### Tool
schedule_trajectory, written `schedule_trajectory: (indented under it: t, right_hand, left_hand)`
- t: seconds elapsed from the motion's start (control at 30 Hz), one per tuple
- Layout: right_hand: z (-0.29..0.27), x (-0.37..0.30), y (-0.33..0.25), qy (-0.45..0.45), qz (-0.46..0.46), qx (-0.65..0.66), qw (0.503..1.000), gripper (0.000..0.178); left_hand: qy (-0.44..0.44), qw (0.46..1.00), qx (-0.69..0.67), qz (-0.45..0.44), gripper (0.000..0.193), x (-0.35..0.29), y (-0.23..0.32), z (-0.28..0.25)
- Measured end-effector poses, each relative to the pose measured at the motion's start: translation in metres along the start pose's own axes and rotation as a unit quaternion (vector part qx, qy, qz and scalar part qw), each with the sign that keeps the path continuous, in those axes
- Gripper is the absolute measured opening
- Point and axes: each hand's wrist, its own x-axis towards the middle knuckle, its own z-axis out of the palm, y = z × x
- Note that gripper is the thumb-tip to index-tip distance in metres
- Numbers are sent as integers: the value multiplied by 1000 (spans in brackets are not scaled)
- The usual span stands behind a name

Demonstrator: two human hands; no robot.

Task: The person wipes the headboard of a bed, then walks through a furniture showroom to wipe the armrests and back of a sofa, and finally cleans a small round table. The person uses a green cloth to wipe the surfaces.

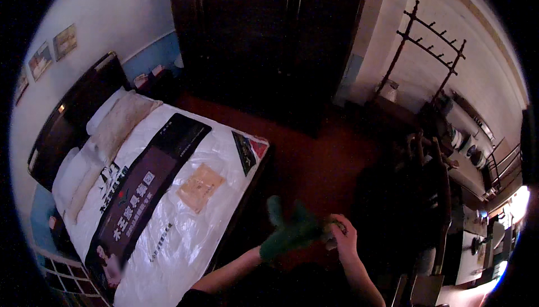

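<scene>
A dark green glove covers my left hand (pixel 287 238), with a bare wrist showing below its cuff. At least two of its fingers stand apart and point upward. My right hand (pixel 345 236) is bare, close to the right end of the gloved hand. Its fingers are bent round a small pale greenish bunch of material, too dim to name. Whether that bunch is part of the green glove or a separate piece I cannot tell. Both hands are in the air over the dark floor, to the right of the bed.
Left lies a bed with a plastic-covered white mattress (pixel 185 239), pillows (pixel 126 116) and a tan packet (pixel 201 188). A dark wardrobe (pixel 247 32) spans the back. A wooden coat rack (pixel 429 37) stands back right, with dark furniture (pixel 446 195) along the right side. Reddish floor (pixel 320 164) shows between.
</scene>
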Motion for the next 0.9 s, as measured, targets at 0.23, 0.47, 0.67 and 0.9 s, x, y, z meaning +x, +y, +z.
schedule_trajectory:
  t: [0.23,0.47,0.67,0.9]
  right_hand:
    - [-12,162,5,-2,-2,97,995,49]
    - [-34,355,-19,-111,-89,-23,990,50]
    - [-27,501,-59,-224,-39,-32,973,41]
    - [15,621,-86,-348,-53,-104,930,41]
  left_hand:
    - [10,998,-55,0,43,138,-83,-36]
    - [70,994,-9,-83,45,257,-153,-104]
    - [159,975,41,-149,47,339,-208,-171]
    - [166,948,89,-258,50,394,-291,-214]
